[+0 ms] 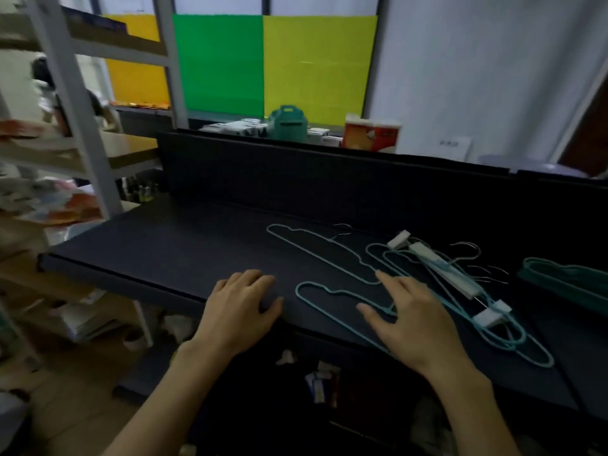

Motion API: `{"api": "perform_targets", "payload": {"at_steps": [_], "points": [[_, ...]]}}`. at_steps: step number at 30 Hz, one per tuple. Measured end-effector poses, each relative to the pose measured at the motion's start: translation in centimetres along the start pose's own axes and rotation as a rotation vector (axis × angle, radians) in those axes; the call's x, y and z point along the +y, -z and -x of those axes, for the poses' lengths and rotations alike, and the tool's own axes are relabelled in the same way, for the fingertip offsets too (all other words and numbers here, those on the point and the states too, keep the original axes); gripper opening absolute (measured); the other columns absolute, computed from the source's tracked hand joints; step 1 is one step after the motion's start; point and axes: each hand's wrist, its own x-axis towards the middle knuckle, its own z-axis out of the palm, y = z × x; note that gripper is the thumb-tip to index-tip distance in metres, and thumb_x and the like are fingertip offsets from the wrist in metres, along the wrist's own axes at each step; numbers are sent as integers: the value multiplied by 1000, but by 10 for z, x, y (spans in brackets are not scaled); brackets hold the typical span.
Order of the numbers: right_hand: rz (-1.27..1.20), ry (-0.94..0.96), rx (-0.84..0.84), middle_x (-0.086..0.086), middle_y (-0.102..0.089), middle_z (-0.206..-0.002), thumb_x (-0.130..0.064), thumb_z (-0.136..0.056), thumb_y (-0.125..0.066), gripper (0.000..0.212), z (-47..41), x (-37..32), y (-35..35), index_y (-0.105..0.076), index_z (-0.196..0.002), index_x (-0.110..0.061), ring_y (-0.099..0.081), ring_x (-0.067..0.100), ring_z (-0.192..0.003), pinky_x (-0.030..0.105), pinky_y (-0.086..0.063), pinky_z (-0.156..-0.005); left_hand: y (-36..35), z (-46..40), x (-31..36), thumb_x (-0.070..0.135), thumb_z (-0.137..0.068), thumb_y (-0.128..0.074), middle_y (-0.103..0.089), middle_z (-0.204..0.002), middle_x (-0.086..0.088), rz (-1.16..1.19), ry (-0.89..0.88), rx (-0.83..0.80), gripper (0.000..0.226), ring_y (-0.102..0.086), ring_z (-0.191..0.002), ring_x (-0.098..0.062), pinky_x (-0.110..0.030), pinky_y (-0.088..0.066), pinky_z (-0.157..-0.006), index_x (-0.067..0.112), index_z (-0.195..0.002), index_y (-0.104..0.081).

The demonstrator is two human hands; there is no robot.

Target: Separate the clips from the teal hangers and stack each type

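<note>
Left hand (241, 311) flat on table (158, 245), left of teal hangers (427, 301). Right hand (411, 319) splayed over hangers, gripping nothing. White clips (441, 268) just beyond.

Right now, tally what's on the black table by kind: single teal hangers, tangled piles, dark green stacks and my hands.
Single teal hangers: 2 (far one, near one)
Tangled pile of teal hangers and white clips: 1
Dark green stack: 1
Hands: 2 (left hand, right hand)
Total: 6
The pile is too tangled to count its hangers.
</note>
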Motion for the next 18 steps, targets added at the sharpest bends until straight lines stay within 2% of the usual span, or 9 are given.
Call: {"api": "perform_targets", "payload": {"at_steps": [2,5,7,11,15,18], "points": [[14,-36,-19,-9,-37,-139,-63,-88,-40,71,-15,3,-1,-18,-147,-32,-32,13,-128,29,-35,-101,-4,-24,-5,53,-87,-45,-56,-125,6,20,-32,-28,46,-53,-112,-20,-37,-40,-93,26,-123,-57],[2,-87,-17,-8,-37,-141,-63,-87,-42,72,-30,9,-5,-17,-148,-33,-32,13,-129,30,-37,-101,-13,-54,-10,56,-85,-42,-54,-127,7,38,-88,-35,51,-52,-114,-18,-36,-38,-94,27,-125,-56],[0,-117,-31,-9,-37,-140,-64,-87,-43,73,-35,13,-8,-16,-148,-34,-33,12,-129,29,-37,-101,-22,-72,-13,54,-88,-47,-53,-128,7,65,-112,-58,47,-51,-115,-17,-35,-37,-95,28,-125,-56],[-23,-189,-103,-11,-32,-144,-69,-83,-43,77,-32,21,-12,-12,-147,-39,-28,10,-132,27,-33,-103,-43,-107,-20,56,-87,-48,-49,-133,8,95,-174,-136,49,-46,-119,-15,-34,-36,-97,30,-129,-51],[-46,-251,-160,-17,-30,-142,-76,-77,-43,82,-20,18,-10,-13,-146,-42,-28,8,-131,27,-32,-105,-58,-140,-24,68,-82,-41,-44,-138,7,89,-240,-221,61,-41,-126,-15,-36,-33,-102,33,-132,-47],[-61,-327,-203,-20,-29,-139,-79,-72,-45,86,-15,14,-5,-17,-145,-44,-27,6,-129,29,-31,-107,-67,-163,-23,88,-65,-24,-43,-140,6,112,-319,-256,90,-38,-128,-16,-38,-31,-106,34,-133,-46]]}}
